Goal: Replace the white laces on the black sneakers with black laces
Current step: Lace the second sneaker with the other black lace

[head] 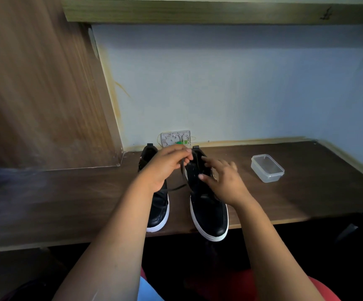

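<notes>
Two black sneakers with white soles stand side by side on the dark wooden desk [67, 203], toes toward me. My left hand [167, 166] hovers over the left sneaker [157, 211] and pinches a black lace [181, 172] that runs down across the gap to the right sneaker [208, 216]. My right hand [222, 179] rests on the right sneaker's upper near the eyelets, fingers spread and lightly curled. No white lace is visible.
A clear lidded plastic container [267, 168] sits on the desk to the right of the shoes. A white wall box with green parts [176, 139] is behind the shoes. A wooden panel [46, 94] rises at the left. The right sneaker's toe overhangs the desk's front edge.
</notes>
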A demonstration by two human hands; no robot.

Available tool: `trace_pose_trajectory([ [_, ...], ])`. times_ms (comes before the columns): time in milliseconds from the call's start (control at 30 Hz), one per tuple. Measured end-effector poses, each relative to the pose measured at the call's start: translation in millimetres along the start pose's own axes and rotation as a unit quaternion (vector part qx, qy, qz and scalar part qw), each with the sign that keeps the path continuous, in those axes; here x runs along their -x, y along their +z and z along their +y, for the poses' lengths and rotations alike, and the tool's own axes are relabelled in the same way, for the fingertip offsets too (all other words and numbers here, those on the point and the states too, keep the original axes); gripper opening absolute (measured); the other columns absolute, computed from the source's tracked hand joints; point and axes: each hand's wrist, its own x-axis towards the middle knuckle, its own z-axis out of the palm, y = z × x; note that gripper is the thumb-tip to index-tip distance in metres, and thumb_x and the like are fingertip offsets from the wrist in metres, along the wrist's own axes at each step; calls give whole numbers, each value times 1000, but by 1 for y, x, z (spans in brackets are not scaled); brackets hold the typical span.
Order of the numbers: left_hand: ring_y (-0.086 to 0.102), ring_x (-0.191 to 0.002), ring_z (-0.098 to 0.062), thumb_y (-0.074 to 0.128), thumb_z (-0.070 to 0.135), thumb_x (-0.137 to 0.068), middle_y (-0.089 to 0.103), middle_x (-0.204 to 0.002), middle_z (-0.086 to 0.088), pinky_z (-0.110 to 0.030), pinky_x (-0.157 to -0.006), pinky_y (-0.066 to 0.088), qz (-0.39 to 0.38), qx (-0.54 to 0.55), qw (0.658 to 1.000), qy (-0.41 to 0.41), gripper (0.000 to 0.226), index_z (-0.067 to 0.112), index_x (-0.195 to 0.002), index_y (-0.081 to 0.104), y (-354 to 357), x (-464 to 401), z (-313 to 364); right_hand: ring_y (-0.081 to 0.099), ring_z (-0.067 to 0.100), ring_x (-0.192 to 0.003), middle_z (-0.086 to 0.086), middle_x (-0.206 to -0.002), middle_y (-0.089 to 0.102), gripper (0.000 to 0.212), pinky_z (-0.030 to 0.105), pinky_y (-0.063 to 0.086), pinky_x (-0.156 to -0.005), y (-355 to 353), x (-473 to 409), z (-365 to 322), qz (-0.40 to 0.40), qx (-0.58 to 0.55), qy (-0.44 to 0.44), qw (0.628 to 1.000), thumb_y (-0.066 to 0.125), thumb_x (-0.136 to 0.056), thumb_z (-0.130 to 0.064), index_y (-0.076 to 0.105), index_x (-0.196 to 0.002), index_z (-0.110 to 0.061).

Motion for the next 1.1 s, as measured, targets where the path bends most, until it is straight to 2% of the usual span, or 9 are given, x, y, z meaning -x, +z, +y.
trace_pose_trajectory([
  [133, 53, -70, -9, 57, 15, -95, 58, -72, 1, -20, -72, 43, 0, 10, 1000, -4, 22, 14, -75, 66, 8, -1, -2, 40, 15, -83, -11, -69, 56, 17, 34, 37, -72, 10, 0, -16, 62, -33, -84, 994, 54, -96, -32, 64, -88, -20],
  [300, 55, -70, -8, 54, 19, -95, 56, -68, 6, -30, -82, 44, 13, 173, 985, -12, 23, 19, -72, 59, -5, -2, 6, 44, 23, -80, -10, -69, 55, 19, 37, 42, -70, 8, -1, 18, 49, 21, 20, 998, 52, -95, -29, 57, -77, -28],
  [467, 64, -106, -19, 54, 20, -85, 69, -99, -5, -33, -100, 43, -6, 465, 885, 29, 23, 16, -63, 61, -3, -3, 13, 58, 9, -68, -7, -71, 65, 20, 25, 45, -65, 4, 1, 16, -45, -91, 80, 992, 53, -96, -23, 66, -81, -22],
  [533, 69, -89, -16, 55, 17, -82, 70, -86, -4, -29, -90, 50, 23, 532, 846, 37, 29, 16, -53, 55, -2, -4, 10, 62, 10, -71, -4, -78, 70, 16, 30, 50, -72, 9, 0, 16, -96, -130, 81, 984, 54, -96, -21, 68, -87, -20],
  [600, 54, -49, -5, 57, 16, -85, 59, -64, 3, -18, -56, 48, 68, 551, 831, 20, 33, 17, -53, 47, -1, -7, 4, 65, 12, -70, 0, -84, 70, 15, 29, 51, -67, 12, 1, 15, -96, -216, 101, 966, 52, -97, -14, 65, -96, -21],
  [667, 31, -36, -2, 60, 24, -89, 48, -58, 6, -15, -39, 26, 114, 480, 870, -4, 32, 19, -60, 46, 1, -11, -2, 65, 13, -68, 5, -89, 68, 19, 27, 50, -64, 12, 0, 16, -28, -289, 150, 945, 48, -98, -10, 62, -103, -21],
  [767, 33, -42, -5, 59, 43, -92, 49, -65, 4, -20, -42, 22, 149, 125, 980, -48, 33, 16, -72, 58, 8, -13, -8, 63, 9, -68, -1, -89, 65, 22, 27, 54, -67, 12, 1, 21, 75, -215, 163, 960, 47, -97, -12, 63, -108, -24],
  [867, 58, -73, -10, 48, 27, -100, 65, -79, 6, -18, -59, 38, 134, -170, 975, -51, 25, 11, -96, 67, 22, -16, -28, 59, 12, -82, 0, -101, 57, 30, 21, 43, -73, 19, 0, 25, 35, -92, 58, 993, 47, -97, -11, 63, -119, -23],
  [1100, 65, -95, -11, 61, 19, -92, 73, -97, 7, -31, -88, 52, 82, -301, 950, -25, 14, 22, -99, 72, 45, -25, -62, 64, 10, -82, -2, -90, 68, 10, 20, 49, -73, 31, -2, 30, 93, -95, 132, 982, 69, -86, -18, 73, -95, -18],
])
